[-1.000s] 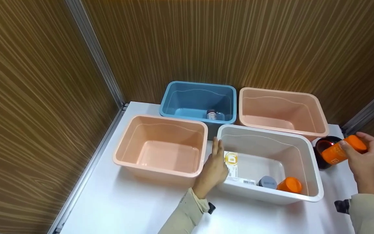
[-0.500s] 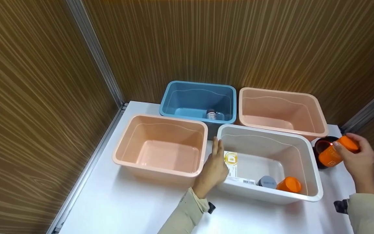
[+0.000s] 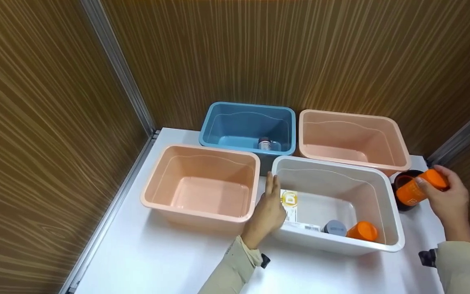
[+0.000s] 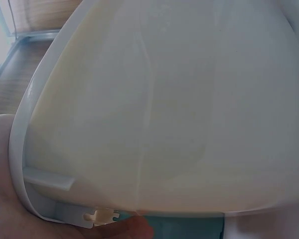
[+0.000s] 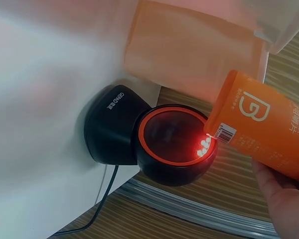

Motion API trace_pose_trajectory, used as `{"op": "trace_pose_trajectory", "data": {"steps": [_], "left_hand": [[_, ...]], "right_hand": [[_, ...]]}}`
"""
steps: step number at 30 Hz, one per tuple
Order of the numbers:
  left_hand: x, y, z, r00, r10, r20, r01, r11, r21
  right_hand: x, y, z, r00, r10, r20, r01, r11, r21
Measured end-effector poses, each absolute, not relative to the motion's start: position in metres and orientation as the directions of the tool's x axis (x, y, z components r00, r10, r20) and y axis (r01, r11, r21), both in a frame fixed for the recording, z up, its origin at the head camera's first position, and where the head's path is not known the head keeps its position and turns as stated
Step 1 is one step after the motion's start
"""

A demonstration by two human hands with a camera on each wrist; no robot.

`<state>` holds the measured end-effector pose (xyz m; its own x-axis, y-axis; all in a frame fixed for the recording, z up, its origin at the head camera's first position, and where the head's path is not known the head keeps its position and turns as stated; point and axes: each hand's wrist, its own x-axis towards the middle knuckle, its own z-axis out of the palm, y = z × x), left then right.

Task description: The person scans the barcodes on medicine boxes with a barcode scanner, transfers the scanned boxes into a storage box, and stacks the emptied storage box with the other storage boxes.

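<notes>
My right hand (image 3: 451,200) grips an orange bottle (image 3: 412,192) near its cap end, tilted to the side. In the right wrist view the bottle's printed barcode (image 5: 225,133) is close to the glowing red lights of a black barcode scanner (image 5: 112,127). My left hand (image 3: 265,216) rests against the left rim of a white bin (image 3: 337,164), its visible fingers straight. Inside this bin are a white box with a yellow logo (image 3: 289,200), a grey-capped container (image 3: 335,228) and another orange bottle (image 3: 363,231). The left wrist view mostly shows the bin's wall (image 4: 179,109).
A peach bin (image 3: 202,214) stands left of the white one. Behind are a blue bin (image 3: 251,107) with a small bottle (image 3: 264,143) in it and a second peach bin (image 3: 353,116). Wood-patterned panels (image 3: 267,53) surround the white table (image 3: 169,257). The scanner's cable (image 5: 104,196) trails off.
My right hand has moved slightly left with the orange bottle, bringing it farther over the scanner. My left hand has stayed at the white bin's rim.
</notes>
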<state>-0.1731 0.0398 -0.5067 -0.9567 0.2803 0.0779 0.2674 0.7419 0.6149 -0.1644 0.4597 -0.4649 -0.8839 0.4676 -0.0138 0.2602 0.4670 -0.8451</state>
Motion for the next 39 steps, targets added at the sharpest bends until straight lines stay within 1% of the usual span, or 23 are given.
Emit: {"op": "trace_pose_trajectory", "data": {"steps": [4,9,14,17,22,24,29,34,39], "left_hand": [[-0.174,0.039,-0.508,-0.956,0.278,0.095,0.275,0.733,0.622],[-0.174,0.04,-0.508,-0.953,0.283,0.111,0.29,0.738,0.609],[-0.174,0.04,-0.507,-0.956,0.279,0.091,0.274,0.742,0.612],[-0.174,0.04,-0.507,-0.96,0.272,0.066,0.254,0.746,0.616],[-0.174,0.04,-0.505,-0.963,0.266,0.045,0.236,0.751,0.617],[-0.174,0.04,-0.505,-0.963,0.266,0.052,0.241,0.752,0.614],[-0.174,0.04,-0.506,-0.96,0.267,0.08,0.258,0.744,0.616],[-0.174,0.041,-0.507,-0.956,0.272,0.111,0.281,0.731,0.622],[-0.175,0.041,-0.507,-0.959,0.263,0.101,0.268,0.739,0.619]], "right_hand": [[-0.165,0.46,-0.467,-0.873,0.488,0.015,0.259,0.488,-0.833],[-0.165,0.461,-0.466,-0.873,0.488,0.008,0.264,0.486,-0.833],[-0.169,0.456,-0.457,-0.866,0.499,0.016,0.273,0.499,-0.823],[-0.172,0.451,-0.448,-0.854,0.516,0.072,0.246,0.521,-0.817],[-0.18,0.438,-0.428,-0.828,0.515,0.222,0.126,0.556,-0.821],[-0.182,0.43,-0.422,-0.827,0.489,0.277,0.067,0.576,-0.815],[-0.193,0.408,-0.41,-0.854,0.381,0.354,-0.012,0.666,-0.746],[-0.205,0.389,-0.404,-0.888,0.244,0.389,-0.1,0.724,-0.683],[-0.218,0.362,-0.396,-0.92,0.148,0.363,-0.148,0.728,-0.67]]}}
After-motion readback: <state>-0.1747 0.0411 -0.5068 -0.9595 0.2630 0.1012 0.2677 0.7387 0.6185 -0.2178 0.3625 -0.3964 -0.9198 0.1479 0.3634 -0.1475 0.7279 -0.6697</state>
